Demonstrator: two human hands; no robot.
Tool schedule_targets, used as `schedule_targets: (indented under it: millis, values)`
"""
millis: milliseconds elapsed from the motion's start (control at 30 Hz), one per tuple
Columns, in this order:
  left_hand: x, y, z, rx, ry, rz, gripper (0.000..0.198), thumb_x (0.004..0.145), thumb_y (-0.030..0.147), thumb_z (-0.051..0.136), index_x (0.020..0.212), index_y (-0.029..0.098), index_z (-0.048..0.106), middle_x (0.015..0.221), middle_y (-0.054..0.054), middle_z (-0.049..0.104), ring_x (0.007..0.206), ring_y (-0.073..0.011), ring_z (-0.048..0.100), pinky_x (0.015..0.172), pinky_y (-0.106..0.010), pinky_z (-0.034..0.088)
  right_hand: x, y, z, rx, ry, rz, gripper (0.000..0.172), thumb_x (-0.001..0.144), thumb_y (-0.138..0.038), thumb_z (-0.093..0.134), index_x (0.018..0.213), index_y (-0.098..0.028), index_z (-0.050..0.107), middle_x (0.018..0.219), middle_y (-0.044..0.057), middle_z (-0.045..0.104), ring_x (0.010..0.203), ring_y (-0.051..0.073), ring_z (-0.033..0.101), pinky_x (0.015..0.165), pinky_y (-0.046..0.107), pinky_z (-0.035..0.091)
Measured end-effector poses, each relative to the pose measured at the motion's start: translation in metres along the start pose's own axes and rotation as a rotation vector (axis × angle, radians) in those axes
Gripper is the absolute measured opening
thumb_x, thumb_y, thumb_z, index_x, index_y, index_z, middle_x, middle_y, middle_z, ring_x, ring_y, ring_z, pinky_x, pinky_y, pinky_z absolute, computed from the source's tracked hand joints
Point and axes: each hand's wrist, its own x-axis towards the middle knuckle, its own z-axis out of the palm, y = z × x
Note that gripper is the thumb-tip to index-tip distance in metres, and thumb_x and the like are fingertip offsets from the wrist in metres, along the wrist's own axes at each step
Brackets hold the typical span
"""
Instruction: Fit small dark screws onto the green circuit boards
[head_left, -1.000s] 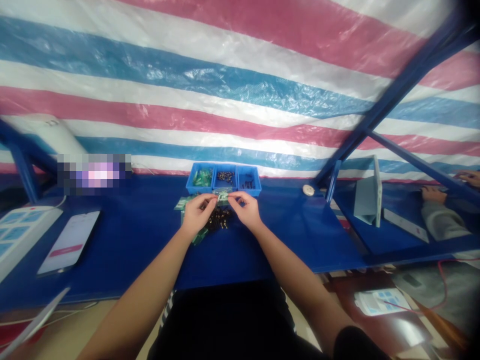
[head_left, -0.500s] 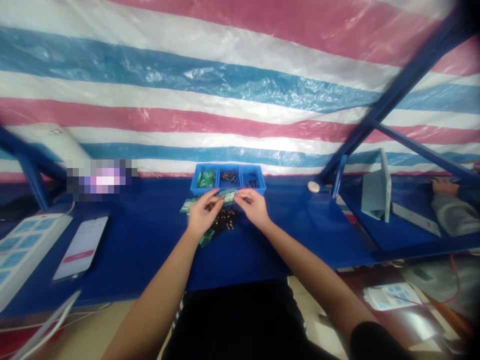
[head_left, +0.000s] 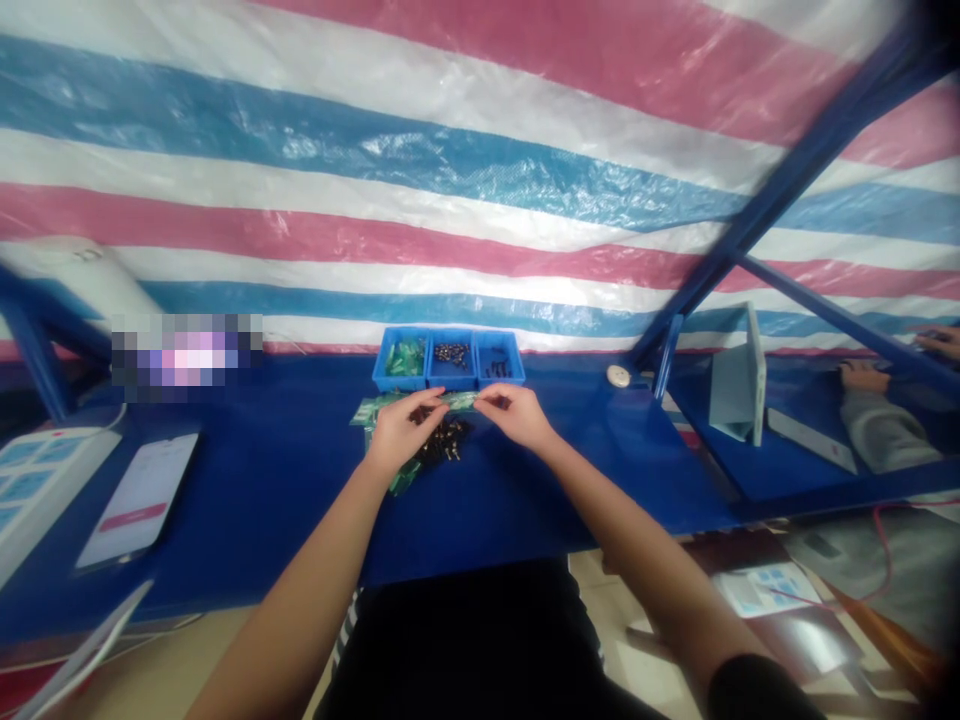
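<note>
Between my two hands is a small green-and-clear packet (head_left: 462,400). My left hand (head_left: 405,428) pinches its left end, and the fingers of my right hand (head_left: 517,415) are closed on its right end. Below them a pile of small dark parts with brass-coloured tips (head_left: 448,441) lies on the blue table, with green packets (head_left: 406,478) beside it. Just beyond my hands stand three joined blue bins: the left bin (head_left: 400,383) holds green packets, the middle bin (head_left: 451,381) small dark and metallic parts, the right bin (head_left: 498,337) a few dark pieces.
A phone (head_left: 139,500) and a white power strip (head_left: 45,480) lie at the left. To the right are a round whitish object (head_left: 619,376), a blue frame post (head_left: 667,357), a propped tablet (head_left: 756,375) and another person's hand (head_left: 864,377).
The view has shifted slightly, moving the scene left. My hands are a little farther apart, and the packet between them is lower and looks more stretched out.
</note>
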Motion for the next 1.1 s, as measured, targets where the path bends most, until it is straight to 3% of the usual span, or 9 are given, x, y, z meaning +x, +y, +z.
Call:
schedule_targets:
  millis: [100,233,467,567,733,867,933,1100]
  values:
    - [0.0,-0.004,-0.003,0.026,0.026,0.014,0.027,0.084,0.039,0.063,0.103,0.023,0.072,0.088,-0.004,0.073,0.065,-0.0147,0.063,0.064,-0.029,0.054,0.009,0.0,0.013,0.102,-0.079,0.075,0.016,0.081,-0.034,0.065,0.087,-0.02,0.069,0.072,0.001,0.071,0.063,0.015,0.066,0.064,0.028,0.052]
    - [-0.001,-0.008,-0.005,0.061,0.026,0.033,0.021,0.085,0.038,0.062,0.092,0.022,0.072,0.089,-0.005,0.072,0.065,-0.014,0.061,0.064,-0.027,0.052,0.018,0.005,0.023,0.184,-0.17,0.182,0.011,0.08,-0.029,0.064,0.083,-0.019,0.065,0.072,0.002,0.072,0.058,0.014,0.065,0.06,0.027,0.052]
    - [-0.001,-0.011,-0.006,0.062,0.009,0.075,0.018,0.086,0.035,0.062,0.094,0.022,0.072,0.091,-0.005,0.071,0.069,-0.0148,0.061,0.064,-0.027,0.05,0.012,0.014,0.031,0.263,-0.073,0.109,0.017,0.078,-0.031,0.067,0.09,-0.019,0.066,0.088,0.005,0.074,0.081,0.017,0.07,0.077,0.032,0.054]
    - [0.001,-0.011,-0.009,0.092,0.006,0.098,0.018,0.087,0.034,0.061,0.095,0.023,0.073,0.089,-0.005,0.071,0.071,-0.0158,0.063,0.067,-0.028,0.051,0.009,0.013,0.032,0.257,-0.077,0.099,0.021,0.08,-0.032,0.065,0.097,-0.02,0.067,0.092,0.005,0.073,0.087,0.017,0.069,0.078,0.03,0.053]
    - [-0.001,-0.01,-0.009,0.172,-0.017,0.085,0.022,0.089,0.033,0.057,0.101,0.024,0.073,0.095,-0.003,0.074,0.073,-0.0161,0.066,0.07,-0.029,0.052,0.009,0.017,0.032,0.265,-0.016,0.148,0.027,0.087,-0.041,0.056,0.094,-0.019,0.069,0.082,0.003,0.071,0.078,0.016,0.067,0.073,0.028,0.052]
    - [-0.003,-0.009,-0.007,0.17,-0.078,0.034,0.024,0.091,0.032,0.053,0.104,0.025,0.072,0.1,-0.002,0.074,0.075,-0.0157,0.067,0.07,-0.028,0.053,0.01,0.021,0.036,0.163,0.112,0.099,0.022,0.08,-0.039,0.066,0.085,-0.018,0.067,0.086,0.004,0.072,0.08,0.017,0.067,0.073,0.028,0.052]
    - [-0.004,-0.007,-0.006,0.156,-0.055,-0.001,0.023,0.09,0.034,0.054,0.102,0.025,0.072,0.097,-0.002,0.074,0.073,-0.0155,0.067,0.068,-0.028,0.053,0.009,0.022,0.037,0.137,0.132,0.084,0.02,0.078,-0.037,0.069,0.084,-0.018,0.065,0.087,0.004,0.072,0.079,0.017,0.067,0.072,0.028,0.051]
    - [-0.003,-0.004,-0.003,0.051,0.033,-0.085,0.025,0.084,0.038,0.064,0.103,0.022,0.066,0.093,-0.003,0.074,0.072,-0.0155,0.067,0.069,-0.028,0.054,0.009,0.022,0.041,0.188,0.133,0.171,0.035,0.074,-0.037,0.073,0.103,-0.02,0.062,0.083,0.002,0.073,0.072,0.015,0.066,0.072,0.029,0.052]
